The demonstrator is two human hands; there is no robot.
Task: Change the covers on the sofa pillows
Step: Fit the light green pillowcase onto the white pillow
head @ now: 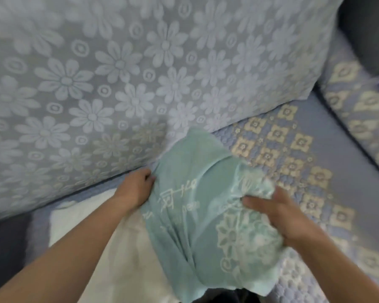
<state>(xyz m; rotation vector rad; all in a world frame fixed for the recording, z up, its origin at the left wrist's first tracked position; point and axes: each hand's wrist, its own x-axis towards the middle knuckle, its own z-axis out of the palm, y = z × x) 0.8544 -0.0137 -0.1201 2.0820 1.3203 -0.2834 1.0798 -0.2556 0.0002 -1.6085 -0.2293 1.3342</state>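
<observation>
The right hand (278,213) presses down on a bunched fold of the green cover (197,206), fingers bent into the cloth and apparently gathering it; blur hides how firm the hold is. The left hand (138,189) pinches the cover's left edge with curled fingers. The cover lies crumpled on the sofa seat (341,178), partly over a white pillow (92,232) that shows bare beside it.

The risks, as I judge them: the cloth is bunched and twisted, so the opening may be hard to find and the pillow could go in skewed or jam at a corner. Pulling from one pinched edge could strain a seam. The lace-like patterned part under the right hand looks thin and might snag on fingers.

Pale stitched or printed marks sit mid-cover, resembling characters plus a short row of small letters, but folds and motion blur leave them unreadable. No brand or label can be made out.

Behind stands the large flower-patterned cushion (140,73) against the sofa back.
</observation>
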